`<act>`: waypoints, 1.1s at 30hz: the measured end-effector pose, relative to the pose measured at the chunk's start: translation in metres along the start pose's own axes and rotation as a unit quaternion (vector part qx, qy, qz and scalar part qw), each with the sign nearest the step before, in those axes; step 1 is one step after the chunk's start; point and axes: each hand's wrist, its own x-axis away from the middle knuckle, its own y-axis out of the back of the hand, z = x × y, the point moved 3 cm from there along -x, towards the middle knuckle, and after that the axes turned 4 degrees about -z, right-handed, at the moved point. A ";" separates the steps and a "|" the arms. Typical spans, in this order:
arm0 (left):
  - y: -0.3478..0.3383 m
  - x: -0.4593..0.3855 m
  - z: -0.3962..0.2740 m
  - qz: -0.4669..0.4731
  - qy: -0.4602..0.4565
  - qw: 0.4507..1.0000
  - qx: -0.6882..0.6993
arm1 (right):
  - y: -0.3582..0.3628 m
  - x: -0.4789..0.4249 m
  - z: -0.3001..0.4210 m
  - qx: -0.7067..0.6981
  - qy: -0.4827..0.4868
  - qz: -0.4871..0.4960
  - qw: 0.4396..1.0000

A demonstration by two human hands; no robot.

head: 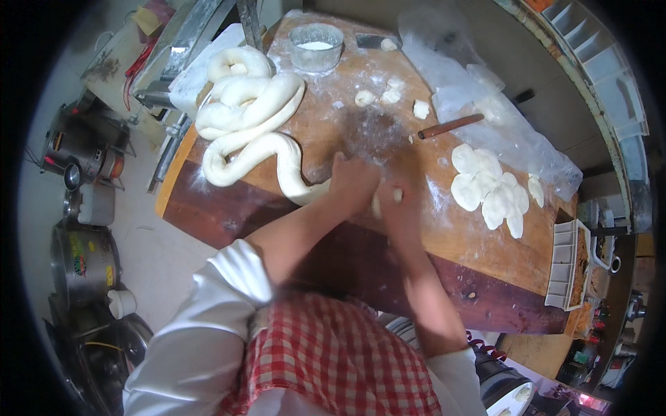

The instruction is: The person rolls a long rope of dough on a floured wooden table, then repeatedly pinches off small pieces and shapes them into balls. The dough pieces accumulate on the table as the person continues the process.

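My left hand (355,178) is closed around the near end of a long, thick rope of dough (289,166), which lies looped over the left part of the wooden board. Right beside it, my right hand (396,200) is blurred, with a small bit of pale dough showing at its fingers; its grip is partly hidden. Several small dough pieces (391,95) sit on the floured board beyond my hands. A wooden rolling pin (450,126) rests at the right, partly on a plastic sheet. Flat, thin rounds of dough (486,182) overlap on the right of the board.
A round tub of flour (316,47) stands at the far edge, near a dough scraper (370,41). Clear plastic sheeting (499,119) covers the far right edge. A white tray (562,265) with filling is at the right corner. Metal pots (86,262) stand on the floor at left.
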 end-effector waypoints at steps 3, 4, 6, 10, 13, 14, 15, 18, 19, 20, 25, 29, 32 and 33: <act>0.006 -0.019 0.018 0.101 0.044 0.991 0.080 | 0.018 -0.029 0.050 0.009 0.048 0.020 0.999; 0.013 -0.023 0.025 0.105 0.022 0.988 0.106 | 0.024 -0.043 0.061 0.000 0.033 0.010 0.999; 0.023 -0.025 0.047 0.089 -0.054 0.980 0.167 | 0.026 -0.069 0.030 0.054 0.118 -0.060 0.990; 0.079 -0.044 0.093 0.009 -0.087 0.978 0.190 | 0.038 -0.073 -0.035 0.118 0.161 -0.066 0.978; 0.107 -0.085 0.150 -0.151 -0.006 0.986 0.074 | 0.042 -0.035 -0.048 0.027 -0.026 0.053 0.998; 0.115 -0.104 0.166 -0.171 -0.001 0.984 0.055 | 0.042 -0.018 -0.057 0.015 -0.054 0.042 0.998; 0.118 -0.123 0.184 -0.191 0.002 0.981 0.039 | 0.042 -0.004 -0.054 -0.008 -0.099 0.047 0.994; 0.114 -0.178 0.228 -0.090 0.029 0.995 0.017 | 0.054 0.041 -0.040 -0.008 -0.181 0.003 0.983; 0.111 -0.193 0.240 -0.027 0.024 0.999 0.005 | 0.058 0.057 -0.041 0.000 -0.207 -0.012 0.978; 0.098 -0.211 0.259 -0.007 0.011 1.000 0.012 | 0.063 0.072 -0.043 0.007 -0.231 -0.025 0.973; 0.101 -0.253 0.245 0.145 0.024 0.985 0.092 | 0.063 0.123 -0.046 -0.018 -0.327 -0.070 0.942; 0.101 -0.258 0.235 -0.149 0.102 0.962 0.204 | 0.044 0.120 -0.052 0.017 -0.277 -0.029 0.960; 0.153 -0.265 0.186 -0.273 -0.021 0.876 0.397 | 0.043 0.085 -0.028 0.023 -0.254 -0.005 0.967; 0.168 -0.257 0.152 -0.186 -0.079 0.883 0.423 | 0.045 0.079 -0.023 0.045 -0.236 0.006 0.971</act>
